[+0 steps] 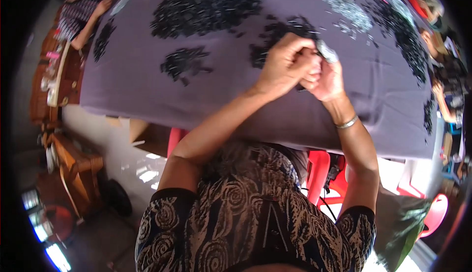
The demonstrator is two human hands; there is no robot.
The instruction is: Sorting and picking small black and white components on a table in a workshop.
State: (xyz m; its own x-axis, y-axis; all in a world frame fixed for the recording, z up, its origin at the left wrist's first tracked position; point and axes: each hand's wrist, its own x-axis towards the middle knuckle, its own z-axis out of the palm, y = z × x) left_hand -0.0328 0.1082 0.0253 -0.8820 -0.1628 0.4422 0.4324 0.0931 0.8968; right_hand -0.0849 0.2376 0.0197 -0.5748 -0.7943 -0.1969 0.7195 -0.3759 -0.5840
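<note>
My left hand [285,65] and my right hand [328,80] meet above the cloth-covered table, in front of a pile of small black pieces [275,32]. The left fingers are bent into a pinch against the right hand's fingers; whatever they hold is hidden. Closed, the right hand has a shiny pale silver bundle [326,52] showing at its far side, too blurred to tell its kind. A bracelet [348,122] circles the right wrist. A small dark bit shows just under the joined hands.
A purple-grey cloth [132,83] covers the table. A large heap of black pieces [206,4] lies at the back, a smaller one [184,63] at left. Pale pieces [350,11] and more black ones [410,46] lie at right. Other people sit at both sides.
</note>
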